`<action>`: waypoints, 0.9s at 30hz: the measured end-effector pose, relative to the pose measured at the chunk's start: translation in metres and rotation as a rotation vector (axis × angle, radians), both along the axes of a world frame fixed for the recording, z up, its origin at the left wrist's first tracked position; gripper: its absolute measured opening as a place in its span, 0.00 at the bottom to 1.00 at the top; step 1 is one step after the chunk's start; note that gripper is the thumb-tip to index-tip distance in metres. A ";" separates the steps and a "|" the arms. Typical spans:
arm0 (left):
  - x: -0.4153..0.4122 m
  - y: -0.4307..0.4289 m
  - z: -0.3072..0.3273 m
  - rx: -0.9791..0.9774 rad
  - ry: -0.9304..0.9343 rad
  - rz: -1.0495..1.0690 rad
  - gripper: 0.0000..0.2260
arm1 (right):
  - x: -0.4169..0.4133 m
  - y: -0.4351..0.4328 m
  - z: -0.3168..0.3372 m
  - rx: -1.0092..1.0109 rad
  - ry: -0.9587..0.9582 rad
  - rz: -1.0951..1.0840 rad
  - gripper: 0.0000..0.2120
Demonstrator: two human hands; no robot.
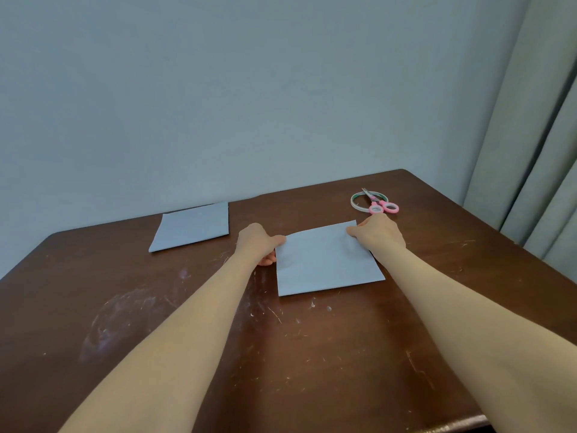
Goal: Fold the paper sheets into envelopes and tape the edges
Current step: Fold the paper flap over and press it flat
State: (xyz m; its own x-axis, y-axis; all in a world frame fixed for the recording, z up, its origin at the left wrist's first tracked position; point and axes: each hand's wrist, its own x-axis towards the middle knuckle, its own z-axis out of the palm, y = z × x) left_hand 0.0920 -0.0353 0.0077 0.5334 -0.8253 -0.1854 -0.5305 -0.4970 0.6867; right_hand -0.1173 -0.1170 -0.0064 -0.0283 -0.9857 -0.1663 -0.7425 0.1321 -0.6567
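A pale blue-grey paper sheet [324,264] lies flat in the middle of the brown table [156,307]. My left hand [257,243] pinches its far left corner, thumb on top. My right hand [376,232] grips the far right corner in the same way. A second sheet of the same paper [192,226] lies flat at the far left, near the wall, untouched. A roll of tape [363,201] rests at the far right of the table, with pink-handled scissors [381,204] lying across it just beyond my right hand.
The table's back edge meets a plain wall. A grey curtain [530,135] hangs at the right past the table's right edge. The tabletop is scratched and scuffed with white marks near the front left.
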 end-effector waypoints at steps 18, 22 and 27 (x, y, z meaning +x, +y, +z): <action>-0.009 0.010 0.012 0.121 -0.473 -0.118 0.17 | 0.003 0.003 0.003 0.036 0.050 0.039 0.13; 0.002 0.012 0.011 0.117 -0.331 -0.080 0.18 | 0.001 0.004 0.004 0.027 0.037 0.032 0.13; 0.021 0.022 0.008 0.014 -0.309 0.008 0.11 | 0.001 0.007 0.005 0.029 0.026 0.049 0.15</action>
